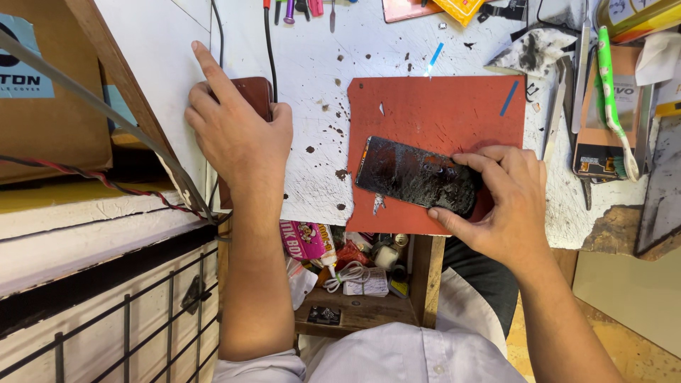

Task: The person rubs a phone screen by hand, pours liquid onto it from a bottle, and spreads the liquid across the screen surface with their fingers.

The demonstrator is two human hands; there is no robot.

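My right hand (504,206) grips the near right end of a black phone panel (411,174), smeared with dark residue, which lies on a red rubber mat (440,106). Thumb and fingers pinch its edge. My left hand (237,131) rests at the left end of the white worktable (319,64), over a dark brown case (254,92); the index finger points up and away, the other fingers curl on the case.
Tweezers (557,117), a green toothbrush (611,92) and a phone part (603,120) lie at the right. Tool handles line the far edge. A shelf (355,298) under the table holds a cable and small packets. A cardboard box (42,85) and wires stand left.
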